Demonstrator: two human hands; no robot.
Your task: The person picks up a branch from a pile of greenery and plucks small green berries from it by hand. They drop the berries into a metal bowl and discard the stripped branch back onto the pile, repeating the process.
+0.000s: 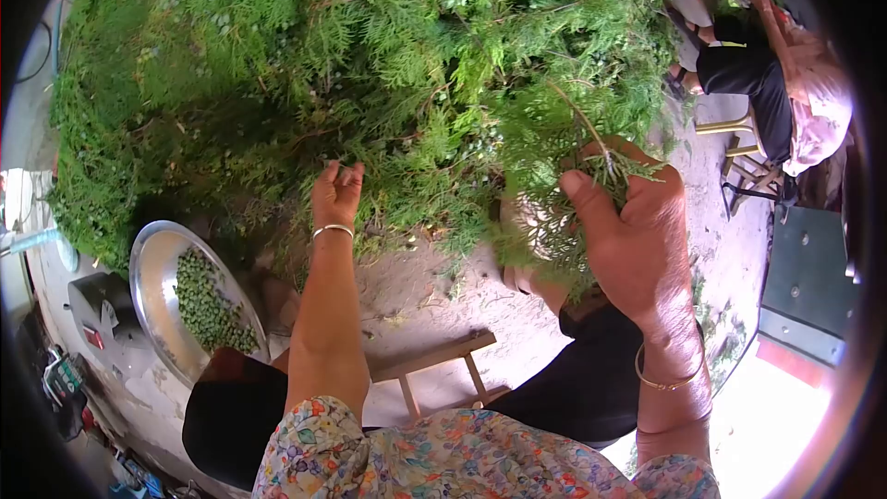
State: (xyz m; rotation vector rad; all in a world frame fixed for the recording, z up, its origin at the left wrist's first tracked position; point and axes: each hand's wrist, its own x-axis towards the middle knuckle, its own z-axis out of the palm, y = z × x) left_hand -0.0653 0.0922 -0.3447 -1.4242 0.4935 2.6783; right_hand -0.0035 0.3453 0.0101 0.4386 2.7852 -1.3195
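My right hand (637, 231) is closed around a cut evergreen sprig (545, 143) with flat, scaly leaves and a thin brown stem. The stem sticks up past my thumb, and leaves hang below the fist. My left hand (338, 192) reaches to the front edge of a large heap of the same green branches (388, 46). Its fingertips are a little apart, and no held thing can be made out in them. Low on the left, a shiny metal basin (152, 268) tilts in view, with many small green berries (211, 300) inside.
A wooden stool frame (434, 356) lies on the floor between my knees. At the right, another person (785, 83) sits on a seat. A dark green panel (804, 268) stands below them. A dark box (103, 310) is beside the basin, and assorted items line the left edge.
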